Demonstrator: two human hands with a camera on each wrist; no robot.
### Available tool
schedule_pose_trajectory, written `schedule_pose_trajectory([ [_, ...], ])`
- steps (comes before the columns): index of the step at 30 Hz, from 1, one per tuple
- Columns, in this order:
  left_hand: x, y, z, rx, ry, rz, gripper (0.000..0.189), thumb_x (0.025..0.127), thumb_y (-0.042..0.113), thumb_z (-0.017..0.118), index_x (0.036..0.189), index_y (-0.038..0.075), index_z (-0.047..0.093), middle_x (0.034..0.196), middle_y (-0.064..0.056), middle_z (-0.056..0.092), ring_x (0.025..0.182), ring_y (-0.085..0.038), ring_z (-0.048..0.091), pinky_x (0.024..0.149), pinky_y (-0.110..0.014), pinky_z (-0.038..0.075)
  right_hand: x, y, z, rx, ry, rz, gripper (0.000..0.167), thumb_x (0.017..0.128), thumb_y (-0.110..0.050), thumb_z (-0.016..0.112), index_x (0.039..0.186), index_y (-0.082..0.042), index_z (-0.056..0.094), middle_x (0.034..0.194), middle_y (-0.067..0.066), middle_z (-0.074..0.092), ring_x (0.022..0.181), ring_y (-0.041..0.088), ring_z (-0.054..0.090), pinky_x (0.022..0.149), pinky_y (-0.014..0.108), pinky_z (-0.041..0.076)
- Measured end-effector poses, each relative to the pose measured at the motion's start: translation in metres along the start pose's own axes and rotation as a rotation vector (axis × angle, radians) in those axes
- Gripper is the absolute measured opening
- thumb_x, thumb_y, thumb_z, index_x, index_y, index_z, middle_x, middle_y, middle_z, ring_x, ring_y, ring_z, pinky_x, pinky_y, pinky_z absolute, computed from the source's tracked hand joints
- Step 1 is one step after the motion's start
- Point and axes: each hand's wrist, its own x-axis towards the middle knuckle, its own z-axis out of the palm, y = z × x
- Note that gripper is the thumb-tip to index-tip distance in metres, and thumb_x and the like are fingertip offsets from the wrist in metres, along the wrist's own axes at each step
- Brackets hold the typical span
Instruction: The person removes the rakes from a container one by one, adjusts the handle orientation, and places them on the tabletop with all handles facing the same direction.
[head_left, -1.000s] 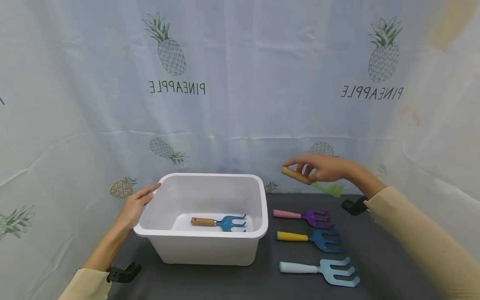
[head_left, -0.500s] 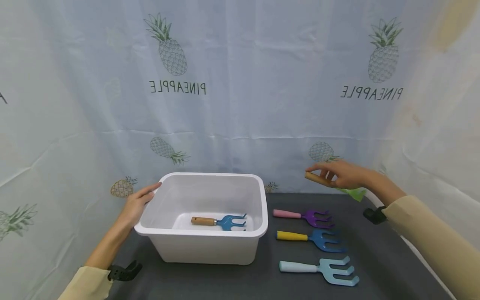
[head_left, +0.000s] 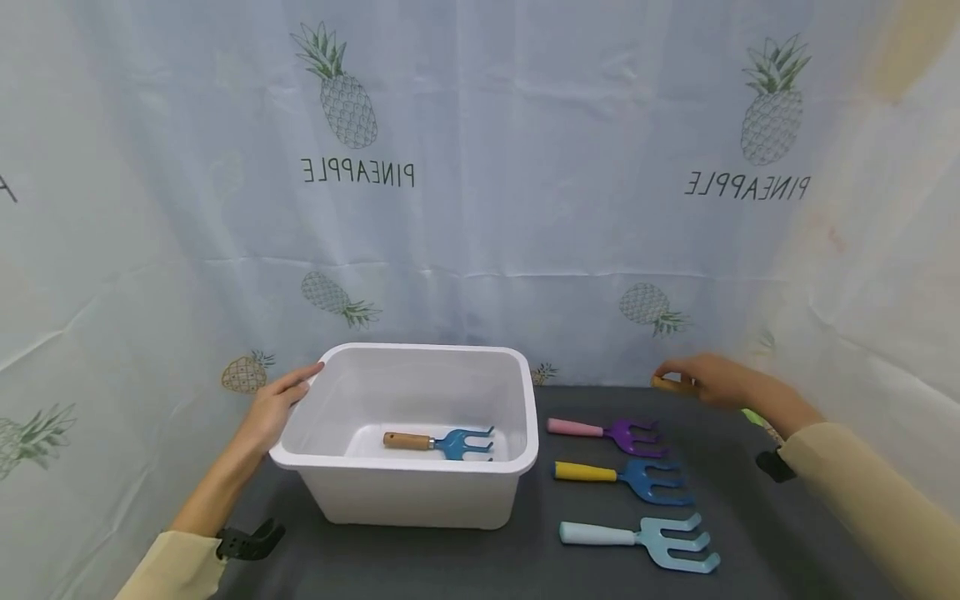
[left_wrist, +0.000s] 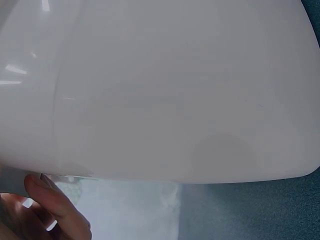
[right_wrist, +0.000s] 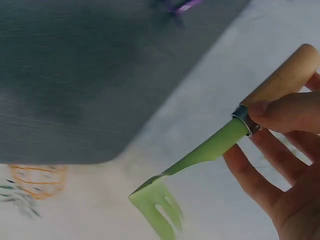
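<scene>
My right hand (head_left: 716, 381) pinches a small green hand rake (right_wrist: 217, 142) by its wooden handle (right_wrist: 285, 77), above the far right of the table. The green tines (right_wrist: 155, 205) point away from the fingers in the right wrist view. My left hand (head_left: 270, 408) holds the rim of a white plastic basin (head_left: 405, 496) at its left side; the left wrist view shows the thumb at the rim. Inside the basin lies a blue hand rake (head_left: 453, 446) with a wooden handle.
Right of the basin, three rakes lie in a column on the dark table (head_left: 420, 567): a purple rake (head_left: 630, 435) with pink handle, a blue rake (head_left: 645, 481) with yellow handle, and a pale blue rake (head_left: 667, 542). A pineapple-print curtain (head_left: 480, 208) hangs behind.
My right hand has moved right and downward toward the table's far right with the green rake still in its fingers. The left hand and the basin have stayed in place.
</scene>
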Motion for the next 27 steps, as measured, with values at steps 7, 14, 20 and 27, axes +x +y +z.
schedule_pose_trajectory([
  [7, 0.003, 0.002, -0.003, -0.006, -0.010, -0.003, 0.050, 0.114, 0.024, 0.032, 0.160, 0.004, 0.035, 0.165, -0.029, 0.029, 0.141, -0.049, 0.046, 0.080, -0.015, 0.053, -0.013, 0.024, 0.037, -0.009, 0.013, 0.009, 0.049, 0.083, 0.016, 0.064, 0.122, -0.013, 0.068, 0.104, 0.001, 0.074, 0.084, 0.014, 0.063, 0.076, 0.044, 0.058],
  [14, 0.002, 0.000, -0.004, -0.004, -0.005, -0.019, 0.050, 0.114, 0.023, 0.031, 0.160, 0.005, 0.034, 0.167, -0.029, 0.026, 0.142, -0.049, 0.045, 0.079, -0.014, 0.053, -0.023, 0.032, 0.059, -0.067, 0.049, 0.003, 0.044, 0.082, 0.011, 0.071, 0.120, -0.010, 0.069, 0.100, 0.001, 0.073, 0.083, 0.015, 0.063, 0.075, 0.044, 0.057],
  [20, 0.001, -0.002, -0.003, 0.007, -0.009, -0.029, 0.050, 0.114, 0.024, 0.030, 0.161, 0.005, 0.033, 0.167, -0.029, 0.026, 0.141, -0.049, 0.045, 0.079, -0.015, 0.053, -0.032, 0.038, 0.080, -0.099, 0.041, 0.008, 0.050, 0.071, 0.015, 0.079, 0.114, -0.009, 0.070, 0.097, 0.004, 0.075, 0.083, 0.022, 0.068, 0.074, 0.046, 0.059],
  [27, 0.000, -0.002, 0.000, 0.006, -0.009, -0.030, 0.050, 0.114, 0.024, 0.031, 0.161, 0.007, 0.035, 0.167, -0.028, 0.027, 0.140, -0.048, 0.047, 0.079, -0.016, 0.054, -0.037, 0.043, 0.101, -0.066, -0.016, 0.099, 0.050, 0.072, 0.016, 0.077, 0.116, -0.006, 0.071, 0.102, 0.011, 0.075, 0.090, 0.031, 0.069, 0.081, 0.054, 0.058],
])
